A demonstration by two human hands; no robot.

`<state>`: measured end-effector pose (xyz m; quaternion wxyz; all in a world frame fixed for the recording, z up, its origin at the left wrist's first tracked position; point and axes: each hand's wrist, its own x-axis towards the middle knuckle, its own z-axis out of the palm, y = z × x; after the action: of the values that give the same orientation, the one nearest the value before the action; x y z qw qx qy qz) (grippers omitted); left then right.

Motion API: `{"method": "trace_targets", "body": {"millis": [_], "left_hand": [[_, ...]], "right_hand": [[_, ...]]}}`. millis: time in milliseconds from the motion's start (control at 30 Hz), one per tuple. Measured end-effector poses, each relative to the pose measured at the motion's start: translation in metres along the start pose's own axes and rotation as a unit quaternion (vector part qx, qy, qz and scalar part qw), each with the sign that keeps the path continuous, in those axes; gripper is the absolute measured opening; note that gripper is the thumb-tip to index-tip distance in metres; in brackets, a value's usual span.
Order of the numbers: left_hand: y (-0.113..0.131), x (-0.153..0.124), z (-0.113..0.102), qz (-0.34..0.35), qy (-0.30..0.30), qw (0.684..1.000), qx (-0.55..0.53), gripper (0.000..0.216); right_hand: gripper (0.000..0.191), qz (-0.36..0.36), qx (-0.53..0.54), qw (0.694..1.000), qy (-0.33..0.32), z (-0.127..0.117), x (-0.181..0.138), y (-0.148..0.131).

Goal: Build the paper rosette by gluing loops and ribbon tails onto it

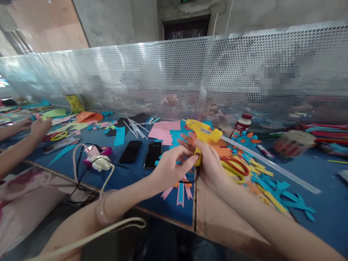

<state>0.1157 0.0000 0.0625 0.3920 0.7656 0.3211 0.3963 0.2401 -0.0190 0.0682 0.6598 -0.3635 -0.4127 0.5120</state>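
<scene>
A yellow hot glue gun [202,131] is held up over the table edge, its nozzle pointing to the upper left. A long clear glue stick [272,163] juts from its back toward the lower right. My right hand [212,167] is closed around the handle. My left hand [172,165] meets the handle's lower end, thumb on its side near a small orange-red part, fingers partly hidden behind. Beneath my hands lies a paper piece with pink and blue ribbon tails [180,194], its top covered by them. Red and yellow scissors [235,168] lie beside my right hand.
Two phones [131,151] lie left of my hands, near a power adapter with cables [100,161]. Glue sticks [135,127], pink paper [163,132] and blue scraps [285,195] cover the table. A bottle [243,123] stands behind. Another person's hand [40,127] works at left. A perforated metal screen [174,76] borders the back.
</scene>
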Motion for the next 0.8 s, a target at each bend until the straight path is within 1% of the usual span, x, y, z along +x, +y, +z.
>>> {"method": "trace_targets", "body": {"millis": [33,67,100,133,167,233,267,300,400,500,567,667,733,800], "left_hand": [[-0.006,0.000,-0.003,-0.012,-0.054,0.998,-0.002,0.027],[-0.013,0.001,-0.006,-0.012,-0.096,0.995,0.023,0.032],[-0.022,0.003,-0.009,0.005,-0.128,0.989,0.079,0.033],[-0.032,0.005,-0.011,0.043,-0.155,0.973,0.164,0.030],[-0.043,0.008,-0.013,0.091,-0.182,0.945,0.258,0.026],[-0.064,0.012,-0.012,0.172,-0.226,0.864,0.416,0.022],[-0.073,0.015,-0.009,0.187,-0.231,0.841,0.452,0.022],[-0.080,0.017,-0.006,0.196,-0.232,0.826,0.475,0.023],[-0.094,0.022,0.005,0.203,-0.216,0.816,0.497,0.018],[-0.099,0.024,0.012,0.218,-0.205,0.802,0.517,0.019],[-0.102,0.021,0.014,0.231,-0.201,0.793,0.527,0.020],[-0.107,0.011,0.016,0.273,-0.194,0.770,0.543,0.021],[-0.108,0.006,0.015,0.292,-0.184,0.761,0.549,0.024],[-0.106,0.002,0.012,0.285,-0.173,0.767,0.549,0.026]], "right_hand": [[0.031,0.009,-0.013,1.000,0.022,-0.006,-0.009,-0.003],[0.029,0.024,-0.025,0.999,0.038,-0.012,-0.018,-0.006],[0.028,0.034,-0.033,0.997,0.061,-0.018,-0.026,-0.010],[0.028,0.052,-0.039,0.995,0.080,-0.025,-0.035,-0.013],[0.028,0.071,-0.039,0.992,0.097,-0.031,-0.042,-0.017],[0.030,0.099,-0.040,0.987,0.122,-0.043,-0.053,-0.022],[0.030,0.103,-0.044,0.985,0.132,-0.049,-0.057,-0.024],[0.030,0.099,-0.053,0.984,0.137,-0.054,-0.060,-0.024],[0.026,0.080,-0.103,0.982,0.138,-0.068,-0.067,-0.021],[0.030,0.106,-0.180,0.971,0.120,-0.079,-0.068,-0.020],[0.034,0.122,-0.254,0.950,0.134,-0.085,-0.067,-0.021],[0.035,0.143,-0.362,0.910,0.146,-0.093,-0.061,-0.023],[0.035,0.171,-0.421,0.882,0.127,-0.097,-0.056,-0.021],[0.036,0.200,-0.472,0.851,0.110,-0.100,-0.053,-0.016]]}}
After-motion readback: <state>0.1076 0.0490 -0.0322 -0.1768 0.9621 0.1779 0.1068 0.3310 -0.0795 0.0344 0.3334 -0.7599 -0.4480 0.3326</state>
